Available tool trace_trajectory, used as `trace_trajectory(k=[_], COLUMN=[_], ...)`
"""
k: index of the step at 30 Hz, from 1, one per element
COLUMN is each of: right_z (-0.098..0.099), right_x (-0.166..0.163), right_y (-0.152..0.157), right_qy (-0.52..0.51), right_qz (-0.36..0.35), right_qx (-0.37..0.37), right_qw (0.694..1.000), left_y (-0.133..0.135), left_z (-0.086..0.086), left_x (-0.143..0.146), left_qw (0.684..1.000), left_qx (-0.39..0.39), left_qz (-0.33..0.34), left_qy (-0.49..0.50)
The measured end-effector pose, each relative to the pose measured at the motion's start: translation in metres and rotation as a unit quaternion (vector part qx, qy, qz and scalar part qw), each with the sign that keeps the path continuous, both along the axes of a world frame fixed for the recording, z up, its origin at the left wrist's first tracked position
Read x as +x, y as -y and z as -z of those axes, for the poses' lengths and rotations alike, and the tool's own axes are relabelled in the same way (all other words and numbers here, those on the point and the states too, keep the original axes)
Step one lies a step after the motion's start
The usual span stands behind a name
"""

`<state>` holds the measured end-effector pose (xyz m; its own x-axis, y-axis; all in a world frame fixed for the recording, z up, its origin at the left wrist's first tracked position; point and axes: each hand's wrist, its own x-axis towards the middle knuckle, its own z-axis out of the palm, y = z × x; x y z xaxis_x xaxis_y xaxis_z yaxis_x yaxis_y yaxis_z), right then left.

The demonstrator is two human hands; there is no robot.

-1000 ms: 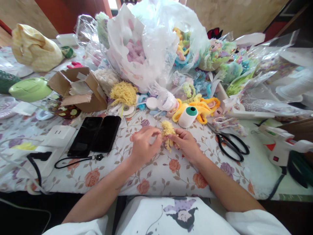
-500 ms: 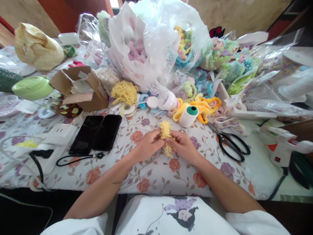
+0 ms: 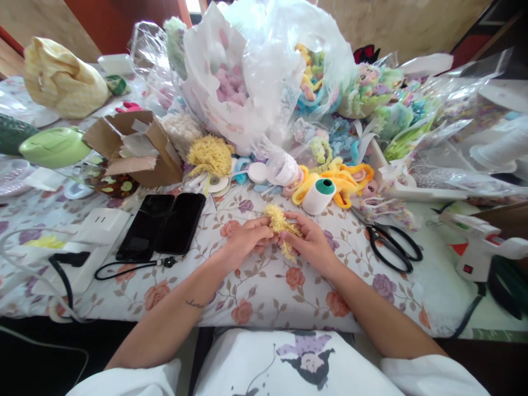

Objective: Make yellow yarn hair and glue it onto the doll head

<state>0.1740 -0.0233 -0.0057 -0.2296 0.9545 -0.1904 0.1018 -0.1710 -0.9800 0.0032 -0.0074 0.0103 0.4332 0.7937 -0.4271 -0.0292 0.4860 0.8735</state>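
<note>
Between my hands is a small bunch of fluffy yellow yarn [image 3: 279, 221], its loose lower end hanging toward me. My left hand [image 3: 251, 237] pinches it from the left, fingers closed. From the right, my right hand [image 3: 308, 236] grips it with thumb and fingers; some fingertips are hidden behind the yarn. Just beyond my right hand a white thread spool with a green top [image 3: 318, 197] lies tilted against a yellow plush piece [image 3: 350, 184]. A larger ball of similar yellow yarn [image 3: 211, 156] sits farther back on the left.
Black-handled scissors [image 3: 394, 247] and a glue gun [image 3: 470, 247] lie to the right. Two dark phones [image 3: 163, 226] and a white power strip [image 3: 82, 247] are on the left. A cardboard box [image 3: 138, 154], large plastic bags [image 3: 264, 77] and a white tray [image 3: 424, 192] line the back.
The yellow yarn has turned: its top now leans left and its lower end has swung right. My left hand has rolled over slightly, and my right fingers have shifted up around it.
</note>
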Motion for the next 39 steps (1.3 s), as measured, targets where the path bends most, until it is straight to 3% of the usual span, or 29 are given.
trace_trajectory(k=[4,8,12,15,19,23,28,31,33,35,39], right_z=[0.001,0.005,0.006,0.006,0.007,0.005,-0.010,-0.021,-0.026,-0.030,-0.032], right_x=[0.000,-0.001,0.002,0.005,0.005,0.008,0.045,0.073,0.084,0.088,0.085], right_y=[0.000,0.001,-0.001,-0.002,-0.001,-0.003,-0.014,-0.018,-0.017,-0.015,-0.014], right_qy=[0.035,0.065,0.085,0.127,0.257,0.285,0.343,0.331,0.291,0.253,0.214], right_qz=[0.013,0.004,0.000,-0.043,-0.123,-0.168,-0.080,-0.027,-0.002,0.033,0.205], right_qx=[0.044,0.104,0.123,0.133,0.177,0.240,0.219,0.174,0.176,0.198,0.254], right_qw=[0.998,0.992,0.989,0.982,0.942,0.913,0.910,0.927,0.940,0.946,0.921], left_y=[0.003,0.002,-0.002,-0.008,-0.016,-0.022,-0.032,-0.033,-0.029,-0.022,-0.010], left_z=[-0.010,-0.007,0.004,0.008,0.006,-0.003,-0.014,-0.016,-0.014,-0.010,-0.001], left_x=[0.001,0.001,-0.001,-0.005,-0.013,-0.024,-0.049,-0.054,-0.048,-0.037,-0.018], left_qw=[0.992,0.990,0.995,0.988,0.960,0.934,0.903,0.888,0.904,0.940,0.990], left_qx=[0.095,0.090,0.050,0.013,-0.019,-0.011,0.077,0.137,0.134,0.103,0.069], left_qz=[-0.033,-0.052,-0.084,-0.132,-0.219,-0.261,-0.338,-0.371,-0.354,-0.290,-0.118], left_qy=[-0.077,-0.092,0.005,0.085,0.175,0.244,0.254,0.236,0.200,0.146,0.039])
